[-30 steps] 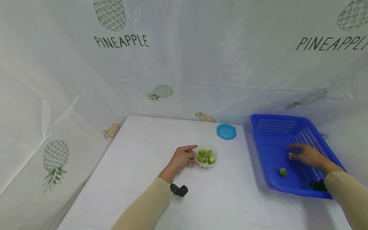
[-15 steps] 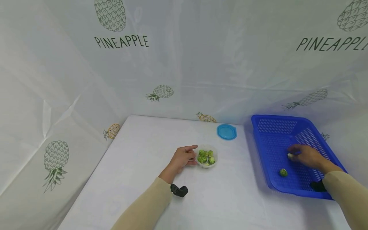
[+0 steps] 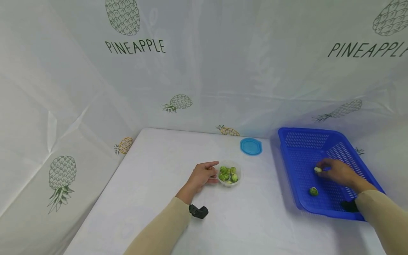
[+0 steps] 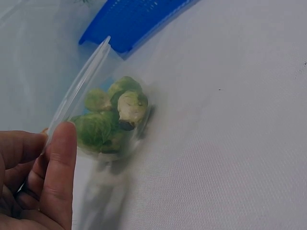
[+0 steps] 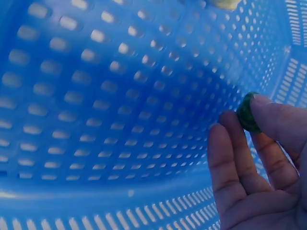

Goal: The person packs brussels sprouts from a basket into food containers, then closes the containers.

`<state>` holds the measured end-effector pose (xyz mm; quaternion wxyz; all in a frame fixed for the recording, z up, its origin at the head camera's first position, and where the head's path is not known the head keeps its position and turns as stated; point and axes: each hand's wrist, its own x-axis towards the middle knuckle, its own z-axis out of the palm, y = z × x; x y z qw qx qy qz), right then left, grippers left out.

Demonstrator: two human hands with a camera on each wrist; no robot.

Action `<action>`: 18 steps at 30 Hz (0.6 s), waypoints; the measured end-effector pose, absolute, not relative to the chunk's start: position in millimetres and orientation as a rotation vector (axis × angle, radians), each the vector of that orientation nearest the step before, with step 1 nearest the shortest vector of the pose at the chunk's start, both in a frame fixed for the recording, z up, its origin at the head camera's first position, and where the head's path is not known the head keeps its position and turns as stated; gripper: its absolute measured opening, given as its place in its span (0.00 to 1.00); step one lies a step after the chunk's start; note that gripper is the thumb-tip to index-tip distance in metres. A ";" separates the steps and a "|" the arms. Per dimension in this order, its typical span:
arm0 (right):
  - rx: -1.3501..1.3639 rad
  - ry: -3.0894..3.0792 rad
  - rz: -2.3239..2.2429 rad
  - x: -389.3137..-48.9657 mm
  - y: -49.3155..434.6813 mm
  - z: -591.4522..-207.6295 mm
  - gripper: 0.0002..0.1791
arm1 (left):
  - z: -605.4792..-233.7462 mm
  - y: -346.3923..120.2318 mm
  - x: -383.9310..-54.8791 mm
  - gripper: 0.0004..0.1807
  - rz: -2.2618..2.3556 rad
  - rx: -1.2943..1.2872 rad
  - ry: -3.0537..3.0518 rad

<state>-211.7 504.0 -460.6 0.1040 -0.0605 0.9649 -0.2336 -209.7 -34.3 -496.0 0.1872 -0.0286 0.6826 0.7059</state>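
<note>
A clear round plastic container [image 3: 239,170] on the table holds several Brussels sprouts [image 3: 224,176], green with pale cut ends. My left hand [image 3: 202,174] is at its left side; in the left wrist view the fingertips [image 4: 62,143] grip the container by its rim. Inside the blue basket [image 3: 291,177], my right hand [image 3: 339,173] pinches a Brussels sprout [image 3: 318,170] between thumb and fingers, just above the basket floor. In the right wrist view this sprout [image 5: 247,113] shows dark green by the thumb. Another Brussels sprout [image 3: 313,191] lies nearer the basket's front.
A light blue lid [image 3: 251,146] lies on the white-covered table behind the container. The basket stands at the right end, with raised slotted walls around my right hand. White sheeting printed with pineapples [image 3: 181,101] hangs behind and at the left.
My right hand has closed on a Brussels sprout in the basket and shifted slightly left with it, so that its pale end shows. The left hand and container stay put.
</note>
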 end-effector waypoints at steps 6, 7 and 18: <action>-0.161 2.838 -0.721 -211.3 496.3 -455.1 0.18 | -496.6 -34.2 -209.9 0.24 1.982 -0.085 1.929; -0.159 2.843 -0.717 -211.3 495.3 -454.0 0.19 | -496.8 -34.1 -210.0 0.24 1.981 -0.086 1.931; -0.116 2.825 -0.785 -213.3 485.3 -443.1 0.24 | -497.6 -35.0 -209.6 0.24 1.993 -0.066 1.922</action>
